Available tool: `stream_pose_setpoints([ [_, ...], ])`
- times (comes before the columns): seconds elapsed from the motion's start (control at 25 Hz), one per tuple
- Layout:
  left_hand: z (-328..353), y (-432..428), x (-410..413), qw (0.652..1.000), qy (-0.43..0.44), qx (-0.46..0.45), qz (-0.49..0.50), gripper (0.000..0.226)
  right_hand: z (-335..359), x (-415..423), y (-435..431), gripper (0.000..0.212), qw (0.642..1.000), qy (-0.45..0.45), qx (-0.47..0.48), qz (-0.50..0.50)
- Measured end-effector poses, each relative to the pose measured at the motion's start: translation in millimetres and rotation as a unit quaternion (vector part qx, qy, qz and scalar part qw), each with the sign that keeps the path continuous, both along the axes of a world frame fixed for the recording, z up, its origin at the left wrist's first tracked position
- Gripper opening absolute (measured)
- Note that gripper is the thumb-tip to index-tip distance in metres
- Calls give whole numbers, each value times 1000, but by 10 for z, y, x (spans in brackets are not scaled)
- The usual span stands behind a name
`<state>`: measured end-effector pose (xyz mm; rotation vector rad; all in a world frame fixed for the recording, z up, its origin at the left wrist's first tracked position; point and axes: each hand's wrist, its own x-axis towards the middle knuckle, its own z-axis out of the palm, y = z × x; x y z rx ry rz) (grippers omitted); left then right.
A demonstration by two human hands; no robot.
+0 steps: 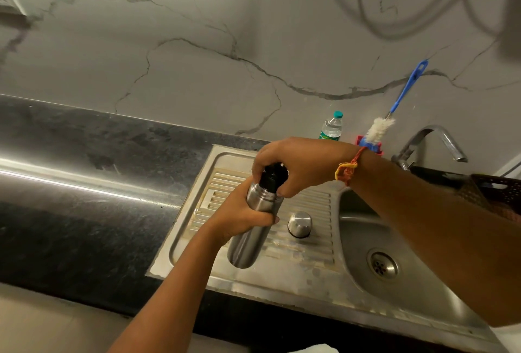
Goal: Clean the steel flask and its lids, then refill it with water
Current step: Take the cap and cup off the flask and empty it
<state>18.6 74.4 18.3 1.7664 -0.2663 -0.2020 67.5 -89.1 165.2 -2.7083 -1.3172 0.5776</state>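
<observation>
Flask (248, 240) held tilted over the drainboard (310, 265), left of the basin (366, 228); whether its base touches cannot be told. Left hand (239, 217) wrapped round the flask body. Right hand (293, 163) curled over the black lid (272, 175) at the flask mouth. Steel cap (300, 224) stands on the drainboard just right of the flask. Far side: bottle (332, 127), brush (380, 130) leaning on the wall, tap (434, 141). Dark counter (70, 183) to the left.

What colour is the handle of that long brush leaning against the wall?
Blue, seen in the head view: the brush has a blue handle and a white fluffy head.
</observation>
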Motion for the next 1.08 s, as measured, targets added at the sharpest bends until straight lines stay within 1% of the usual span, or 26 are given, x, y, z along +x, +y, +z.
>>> stream_pose_setpoints([
  [0.08, -11, -1, -4, 1000, -1, -5, 2, 59, -40, -10, 14, 49, 997, 46, 53, -20],
  [0.12, -11, 0, -5, 1000, -3, -8, 1, 61, -83, -7, 28, 57, 997, 33, 57, -49],
  [0.16, -16, 3, -2, 1000, -4, -10, 2, 63, -128, 5, 37, 66, 997, -10, 28, -76],
  [0.24, -38, 15, 4, 1000, 3, -10, 5, 65, -206, 28, 47, 75, 986, -111, -71, -102],
  [0.28, -39, 26, 2, 1000, 5, -9, 6, 65, -228, 32, 46, 76, 982, -133, -92, -101],
  [0.32, -37, 34, -1, 1000, 3, -9, 6, 65, -226, 43, 38, 71, 983, -134, -86, -95],
  [0.4, -50, 47, 2, 1000, 2, -11, 11, 62, -162, 60, 25, 54, 993, -90, -46, -59],
  [0.44, -49, 47, -1, 1000, 2, -13, 14, 61, -121, 66, 19, 52, 997, -58, -34, -31],
  [0.48, -43, 44, -3, 1000, 1, -14, 15, 59, -86, 65, 17, 55, 999, -20, -25, -10],
  [0.56, -51, 39, 6, 1000, -2, -15, 11, 57, -59, 41, 37, 56, 999, 48, 5, -1],
  [0.6, -57, 40, 12, 1000, -1, -16, 11, 58, -80, 27, 62, 56, 998, 56, 25, -13],
  [0.64, -53, 36, 12, 1000, 0, -18, 12, 59, -125, 29, 88, 58, 998, 38, 34, -33],
  [0.72, -61, 32, 22, 1000, 2, -19, 13, 63, -215, 62, 125, 65, 996, -43, 10, -80],
  [0.76, -74, 35, 32, 1000, 5, -18, 15, 64, -247, 86, 132, 64, 993, -78, -6, -93],
  [0.8, -81, 39, 36, 1000, 8, -18, 16, 63, -251, 99, 130, 60, 991, -93, -13, -94],
  [0.92, -101, 53, 59, 1000, 14, -18, 20, 62, -163, 119, 90, 47, 995, -53, 21, -86],
  [1.0, -120, 53, 57, 999, 22, -21, 26, 62, -91, 142, 40, 46, 994, -16, 66, -84],
  [1.08, -132, 72, 45, 999, 26, -31, 34, 60, -39, 181, -35, 47, 987, 36, 117, -103],
])
